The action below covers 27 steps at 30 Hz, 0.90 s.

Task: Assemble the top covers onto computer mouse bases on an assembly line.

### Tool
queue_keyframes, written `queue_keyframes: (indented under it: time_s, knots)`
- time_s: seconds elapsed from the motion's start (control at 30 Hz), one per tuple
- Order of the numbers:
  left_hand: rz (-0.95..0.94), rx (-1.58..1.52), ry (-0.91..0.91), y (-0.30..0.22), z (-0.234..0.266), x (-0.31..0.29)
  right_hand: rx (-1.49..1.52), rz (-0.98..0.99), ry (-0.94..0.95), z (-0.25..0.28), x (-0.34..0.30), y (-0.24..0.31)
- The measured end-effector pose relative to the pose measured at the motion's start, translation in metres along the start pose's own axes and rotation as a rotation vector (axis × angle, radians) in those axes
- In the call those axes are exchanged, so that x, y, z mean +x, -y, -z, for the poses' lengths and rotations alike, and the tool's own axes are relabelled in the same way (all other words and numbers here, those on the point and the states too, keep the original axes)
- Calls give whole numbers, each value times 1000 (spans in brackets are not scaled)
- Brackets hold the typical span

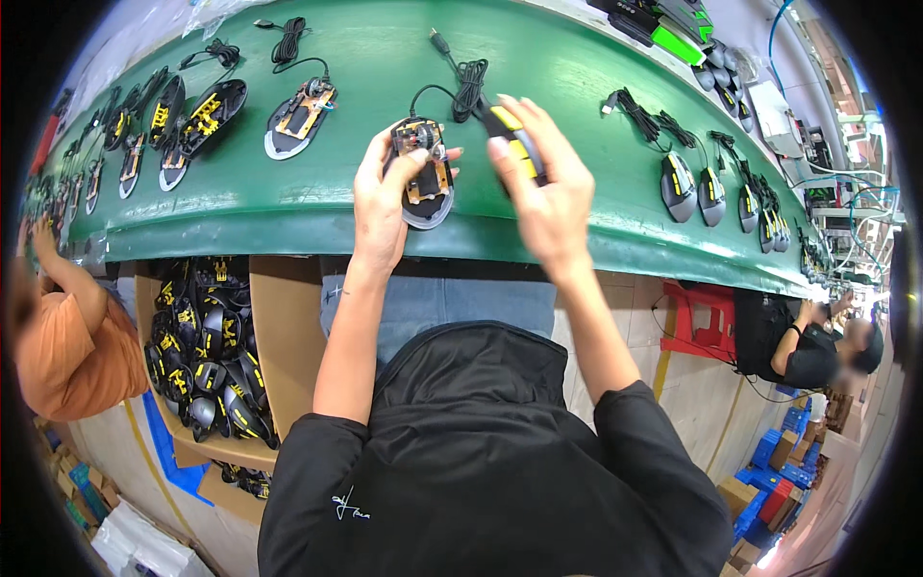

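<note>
My left hand [377, 207] is closed round the left side of an open computer mouse base [430, 204], whose orange-brown circuit board and inner parts face up. From its far end a black cable [470, 85] runs to a tied bundle on the green bench. Just to the right, my right hand [560, 192] grips a black mouse top shell [497, 121] with yellow parts. The shell is tilted, and my fingers hide some of it. Base and shell are apart, both above the bench's near edge.
Along the green bench [375, 48], open mouse bases and shells lie at left, closed mice [679, 188] at right. A cardboard box [286, 337] of mouse shells stands below the left edge. People sit at both sides; a red stool [685, 317] is at right.
</note>
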<state>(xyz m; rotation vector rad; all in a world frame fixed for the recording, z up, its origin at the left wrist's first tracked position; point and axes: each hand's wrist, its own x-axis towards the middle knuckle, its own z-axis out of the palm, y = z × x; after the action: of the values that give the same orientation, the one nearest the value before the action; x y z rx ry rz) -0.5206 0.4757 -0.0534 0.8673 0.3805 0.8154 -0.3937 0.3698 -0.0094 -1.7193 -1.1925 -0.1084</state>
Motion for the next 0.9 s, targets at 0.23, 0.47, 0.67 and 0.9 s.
queue_keyframes:
  time_s: [0.23,0.47,0.67,0.9]
  knots:
    - [-100,-109,-55,9,-13,-7,-298,186,-14,-66,-33,25]
    - [-190,211,-129,3,-20,-12,12,67,247,-48,-26,23]
    - [-65,-314,-65,12,1,-4,717,-484,115,-38,-44,36]
    - [-21,-116,286,-1,28,-1,53,-187,236,14,-36,27]
